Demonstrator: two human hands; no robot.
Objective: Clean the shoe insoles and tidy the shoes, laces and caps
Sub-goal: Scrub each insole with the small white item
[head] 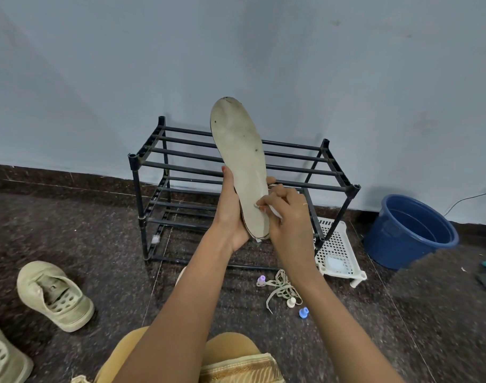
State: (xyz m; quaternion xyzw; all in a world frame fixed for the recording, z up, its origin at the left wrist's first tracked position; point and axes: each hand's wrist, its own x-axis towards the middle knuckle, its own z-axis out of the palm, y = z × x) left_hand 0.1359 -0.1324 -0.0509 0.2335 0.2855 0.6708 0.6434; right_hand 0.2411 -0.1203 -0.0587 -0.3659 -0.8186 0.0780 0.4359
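Head view — left hand (230,214) grips insole (241,150) — fingers (265,200) of right hand (288,217) pinch it

One insole (240,161)! Two beige shoes: near shoe (4,357), far shoe (55,295). Three caps: purple cap (261,280), cream cap (291,302), blue cap (303,312). One lace tangle (280,288), one white cloth (275,212), one black rack (291,146), one white stand (338,244), one blue bucket (410,230).

Left hand (230,214) grips the insole (241,150) by its heel end, toe pointing up, with the fingers wrapped round the back edge. Right hand (288,219) pinches a white scrap (275,212) against the insole face, fingertips (259,206) near the heel. Black shoe rack (291,146) sits behind the fingers, and the laces (281,286) lie on the floor well below them.
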